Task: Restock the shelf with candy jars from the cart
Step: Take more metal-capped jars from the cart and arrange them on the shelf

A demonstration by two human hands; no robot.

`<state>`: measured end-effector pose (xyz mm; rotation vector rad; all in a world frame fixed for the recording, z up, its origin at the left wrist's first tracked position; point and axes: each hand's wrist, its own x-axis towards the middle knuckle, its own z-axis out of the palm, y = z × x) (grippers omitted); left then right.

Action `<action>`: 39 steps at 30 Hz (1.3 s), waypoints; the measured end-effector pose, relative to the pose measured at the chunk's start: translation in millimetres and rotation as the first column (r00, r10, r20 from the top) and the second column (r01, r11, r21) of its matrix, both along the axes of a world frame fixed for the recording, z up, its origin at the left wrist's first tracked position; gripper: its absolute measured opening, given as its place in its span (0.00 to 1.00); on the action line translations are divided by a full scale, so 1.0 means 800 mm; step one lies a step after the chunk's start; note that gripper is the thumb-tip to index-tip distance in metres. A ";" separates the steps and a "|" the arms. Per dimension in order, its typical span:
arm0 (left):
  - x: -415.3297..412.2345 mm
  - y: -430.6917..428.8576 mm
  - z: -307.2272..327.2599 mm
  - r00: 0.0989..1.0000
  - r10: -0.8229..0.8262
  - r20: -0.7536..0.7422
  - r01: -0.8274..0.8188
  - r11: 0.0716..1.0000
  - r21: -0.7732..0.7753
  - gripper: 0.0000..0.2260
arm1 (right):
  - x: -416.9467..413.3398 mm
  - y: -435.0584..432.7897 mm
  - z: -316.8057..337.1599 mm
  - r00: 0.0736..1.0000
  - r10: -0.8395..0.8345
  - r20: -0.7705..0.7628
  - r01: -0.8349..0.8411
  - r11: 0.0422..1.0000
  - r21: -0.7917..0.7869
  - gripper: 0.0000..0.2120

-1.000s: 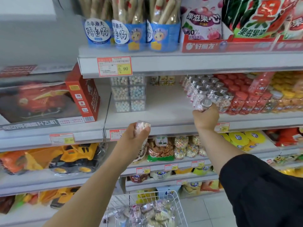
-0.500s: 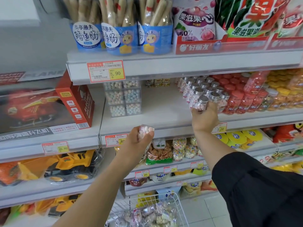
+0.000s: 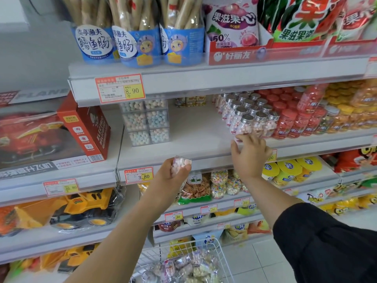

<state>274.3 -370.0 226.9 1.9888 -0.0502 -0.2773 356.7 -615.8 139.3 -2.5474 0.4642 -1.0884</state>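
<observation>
Clear candy jars with silver lids and pink-white sweets stand in rows (image 3: 247, 111) on the white middle shelf (image 3: 193, 139). My right hand (image 3: 250, 154) reaches up to the front of that group. Its fingers and thumb curl round the base of the front jar (image 3: 244, 125), which stands upright on the shelf. My left hand (image 3: 173, 176) is lower, in front of the shelf edge, and grips another candy jar (image 3: 180, 163) with its bottom end pointing up. A white wire cart (image 3: 206, 248) below holds several more jars (image 3: 183, 268).
Red-lidded (image 3: 289, 123) and yellow jars (image 3: 346, 111) crowd the shelf right of the silver-lidded ones. Clear boxes of candy balls (image 3: 145, 121) stand at the left, with bare shelf between. A red toy box (image 3: 81, 129) sits on the neighbouring shelf. The upper shelf hangs low overhead.
My right hand has brought its jar down onto the shelf at the front of the rows and now grips it by the base. My left hand kept hold of its jar.
</observation>
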 end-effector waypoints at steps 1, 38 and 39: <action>-0.001 -0.002 0.000 1.000 -0.001 -0.001 0.001 1.000 0.000 0.13 | 0.000 0.000 0.001 1.000 0.005 -0.028 -0.006 1.000 -0.012 0.10; 0.035 0.004 0.004 0.965 0.012 0.262 -0.001 0.999 -0.041 0.16 | -0.048 0.068 0.090 0.742 0.663 -0.097 -0.583 0.710 0.395 0.19; 0.040 0.004 0.001 0.960 -0.012 0.279 0.004 1.000 0.029 0.16 | -0.039 0.066 0.091 0.768 0.633 -0.095 -0.548 0.726 0.415 0.20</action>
